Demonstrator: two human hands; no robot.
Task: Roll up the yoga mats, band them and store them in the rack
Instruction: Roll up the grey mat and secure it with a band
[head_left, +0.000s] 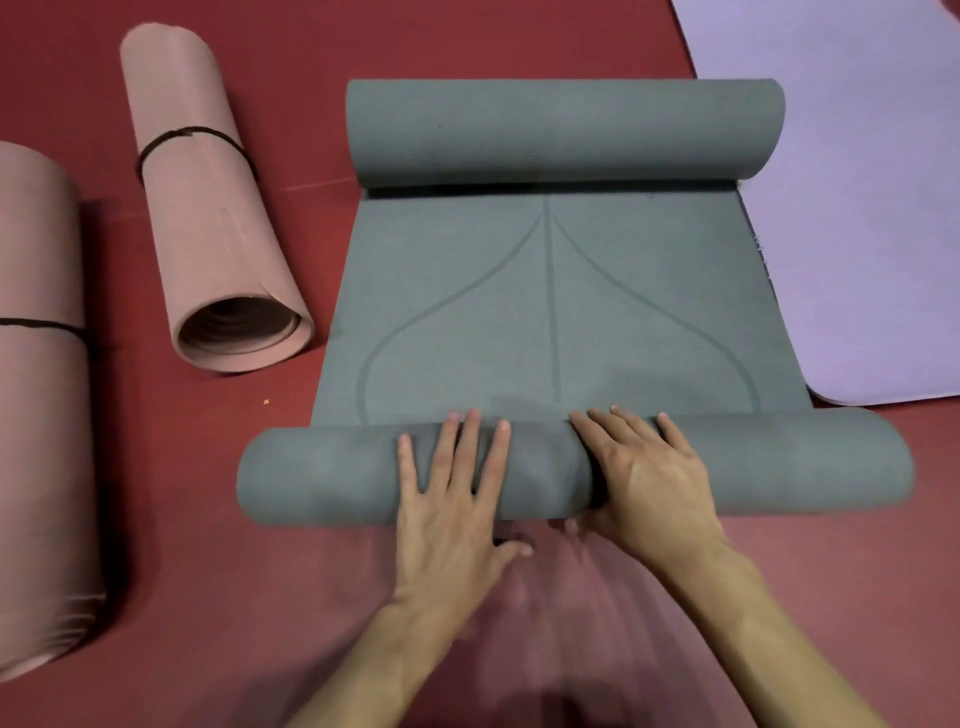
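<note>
Pressing left hand (452, 499) and right hand (647, 480), fingers straight and spread, onto grey mat's (561, 312) near roll, presumably keeping the winding tight and even.

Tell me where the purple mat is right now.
Head view, upper right: the purple mat lies flat on the red floor, directly right of the partly rolled grey mat.

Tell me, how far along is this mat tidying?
Done: the near pink mat and far pink mat lie rolled and banded. In hand: the left hand and right hand press the near roll of the grey mat; much lies flat. Left: banding it, the flat purple mat, and racking; no rack shows.
</note>
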